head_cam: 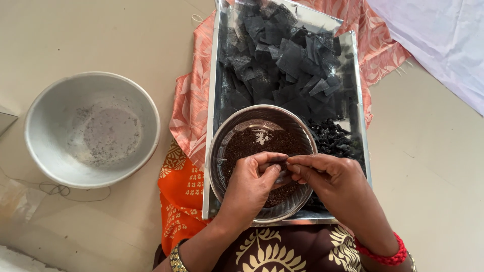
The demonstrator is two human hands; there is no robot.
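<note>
Centre frame: long shiny tray (216,75) heaped with black mesh squares (282,60). Left – empty grey basin (40,146) on floor. Lower centre – steel bowl (218,151) of brown grains; left hand (252,181), right hand (330,179), grips pinched shut on small dark piece (281,166).

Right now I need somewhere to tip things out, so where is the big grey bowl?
In the head view the big grey bowl sits on the floor at the left, apart from the steel tray and beyond the left hand.
</note>
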